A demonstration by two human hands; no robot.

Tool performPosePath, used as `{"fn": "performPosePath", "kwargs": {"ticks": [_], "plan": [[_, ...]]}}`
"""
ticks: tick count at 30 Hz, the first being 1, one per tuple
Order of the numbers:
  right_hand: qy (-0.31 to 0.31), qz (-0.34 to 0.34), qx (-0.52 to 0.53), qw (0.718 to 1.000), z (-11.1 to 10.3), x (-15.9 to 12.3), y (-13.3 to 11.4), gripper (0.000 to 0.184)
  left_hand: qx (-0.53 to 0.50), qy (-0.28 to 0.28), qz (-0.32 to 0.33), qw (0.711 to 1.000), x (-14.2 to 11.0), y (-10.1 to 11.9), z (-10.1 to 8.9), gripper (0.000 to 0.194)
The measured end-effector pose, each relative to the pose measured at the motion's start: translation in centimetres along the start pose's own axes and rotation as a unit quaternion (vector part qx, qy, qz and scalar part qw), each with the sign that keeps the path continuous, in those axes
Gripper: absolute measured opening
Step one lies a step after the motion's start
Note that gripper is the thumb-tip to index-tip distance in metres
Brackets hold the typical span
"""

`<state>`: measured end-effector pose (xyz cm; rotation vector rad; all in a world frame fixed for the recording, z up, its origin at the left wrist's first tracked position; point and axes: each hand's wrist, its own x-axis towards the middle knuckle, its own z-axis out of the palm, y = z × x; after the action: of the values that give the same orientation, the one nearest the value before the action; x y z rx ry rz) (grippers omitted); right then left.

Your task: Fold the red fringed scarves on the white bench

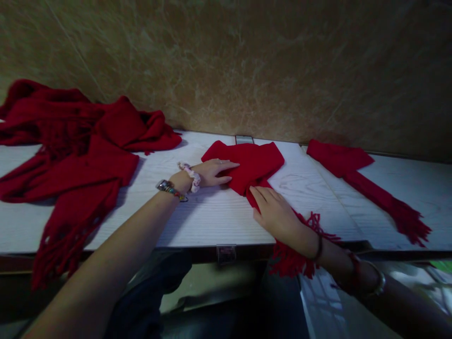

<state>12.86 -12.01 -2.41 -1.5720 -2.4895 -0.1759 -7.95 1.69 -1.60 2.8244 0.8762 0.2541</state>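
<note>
A red fringed scarf [254,162] lies partly folded on the white table [197,216] in front of me. My left hand [213,173] rests flat on the scarf's left edge, fingers stretched out. My right hand [273,212] lies flat on the scarf's lower strip, fingers extended, pressing it to the table. The scarf's fringed end [293,261] hangs over the table's front edge beneath my right wrist.
A heap of red scarves [74,150] covers the left of the table, with one end hanging off the front edge. Another red scarf [367,181] lies stretched out at the right. A brown marbled wall [247,61] rises behind the table.
</note>
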Motion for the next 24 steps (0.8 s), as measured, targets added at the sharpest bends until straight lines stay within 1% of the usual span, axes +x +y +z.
{"fn": "performPosePath", "kwargs": {"ticks": [2,6,8,11,13,16,19,21,22,23,24], "plan": [[-0.008,-0.001,-0.050,0.999,0.4,0.6,0.4,0.046,-0.017,0.014,-0.004,1.000,0.1,0.2,0.2,0.050],[-0.031,-0.084,-0.091,0.992,-0.1,1.9,2.1,0.040,-0.060,0.071,-0.002,0.996,0.7,0.4,0.3,0.040],[-0.037,-0.124,-0.106,0.986,-0.4,1.8,2.6,0.039,-0.060,0.084,-0.018,0.995,0.9,0.4,0.5,0.037],[-0.019,-0.156,-0.123,0.980,-0.4,1.1,2.7,0.042,-0.041,0.087,-0.045,0.994,0.9,0.6,0.7,0.040],[0.002,-0.170,-0.110,0.979,-0.1,0.5,2.8,0.044,-0.029,0.087,-0.052,0.994,1.0,0.8,1.0,0.046],[0.042,-0.191,-0.042,0.980,0.3,-0.4,3.2,0.043,-0.016,0.103,-0.056,0.993,1.3,1.3,1.3,0.052],[0.072,-0.195,0.027,0.978,0.5,-0.9,3.6,0.042,0.014,0.138,-0.069,0.988,1.7,1.8,1.5,0.039],[0.071,-0.188,0.042,0.979,0.6,-1.0,3.7,0.045,0.044,0.169,-0.061,0.983,1.7,2.4,1.5,0.035],[0.066,-0.180,0.042,0.981,0.6,-0.9,3.7,0.047,0.054,0.169,-0.044,0.983,1.7,2.8,1.4,0.035],[0.057,-0.170,0.039,0.983,0.6,-0.8,3.7,0.048,0.059,0.150,-0.023,0.987,1.7,3.2,1.4,0.037],[0.046,-0.160,0.035,0.985,0.6,-0.8,3.6,0.049,0.058,0.114,-0.005,0.992,1.7,3.5,1.5,0.039]]}}
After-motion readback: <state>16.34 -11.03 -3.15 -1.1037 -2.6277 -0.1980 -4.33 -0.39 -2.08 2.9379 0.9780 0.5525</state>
